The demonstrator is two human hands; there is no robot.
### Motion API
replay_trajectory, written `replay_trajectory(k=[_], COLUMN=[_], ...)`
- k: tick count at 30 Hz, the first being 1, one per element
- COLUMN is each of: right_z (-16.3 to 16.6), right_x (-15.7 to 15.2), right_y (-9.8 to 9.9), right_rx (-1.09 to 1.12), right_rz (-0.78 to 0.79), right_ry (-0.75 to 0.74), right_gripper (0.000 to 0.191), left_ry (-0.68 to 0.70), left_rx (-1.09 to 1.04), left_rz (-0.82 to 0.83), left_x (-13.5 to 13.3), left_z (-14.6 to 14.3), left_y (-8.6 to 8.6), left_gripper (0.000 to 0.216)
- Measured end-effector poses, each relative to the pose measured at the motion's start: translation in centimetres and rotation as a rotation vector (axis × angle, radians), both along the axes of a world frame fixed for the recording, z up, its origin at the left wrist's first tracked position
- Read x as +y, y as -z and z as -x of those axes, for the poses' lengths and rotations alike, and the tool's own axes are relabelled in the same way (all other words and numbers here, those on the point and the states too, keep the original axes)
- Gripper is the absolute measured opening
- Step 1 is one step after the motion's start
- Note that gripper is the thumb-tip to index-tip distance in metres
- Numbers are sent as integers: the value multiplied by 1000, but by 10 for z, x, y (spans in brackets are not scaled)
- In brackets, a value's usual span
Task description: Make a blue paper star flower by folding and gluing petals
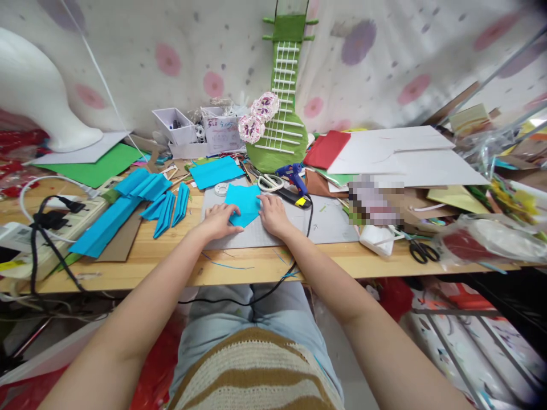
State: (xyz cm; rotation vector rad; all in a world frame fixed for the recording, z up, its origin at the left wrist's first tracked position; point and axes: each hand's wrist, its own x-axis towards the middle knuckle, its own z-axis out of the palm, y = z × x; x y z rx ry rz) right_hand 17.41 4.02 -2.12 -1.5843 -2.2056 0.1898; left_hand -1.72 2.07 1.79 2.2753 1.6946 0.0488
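A small sheet of bright blue paper (pixel 243 200) lies on a grey board (pixel 329 225) in front of me. My left hand (pixel 219 221) is at its lower left edge, with the thumb and fingers curled on the paper. At the right edge, the fingers of my right hand (pixel 273 215) close on the sheet. Just beyond the paper are white-handled scissors (pixel 270 183), a blue glue gun (pixel 292 175) and a black-and-yellow utility knife (pixel 294 197). Another blue sheet (pixel 216 172) lies behind it.
Folded blue paper strips (pixel 164 210) lie to the left, near a power strip (pixel 55 228). A green paper guitar (pixel 277 142) stands at the back. White sheets (pixel 397 154), black scissors (pixel 424 250) and a plastic bag (pixel 491 239) lie right. A black cord (pixel 310 222) crosses the front edge.
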Motion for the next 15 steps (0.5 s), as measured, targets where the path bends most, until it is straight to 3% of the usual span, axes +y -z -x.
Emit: replay_trajectory(k=[5, 8, 11, 15], right_z=[1, 9, 19, 28], right_x=[0, -2, -4, -4], right_y=[-5, -9, -8, -3], right_rx=[95, 97, 29, 16], right_rz=[-131, -193, -111, 11], right_ry=[-47, -240, -459, -487], right_gripper=[35, 22, 18, 20], left_ry=[0, -6, -17, -54], left_rx=[-2, -3, -7, -45], left_rz=[-7, -17, -25, -19], left_x=[0, 1, 0, 0], left_z=[0, 1, 1, 1], left_y=[2, 3, 3, 3], left_gripper=[45, 46, 47, 51])
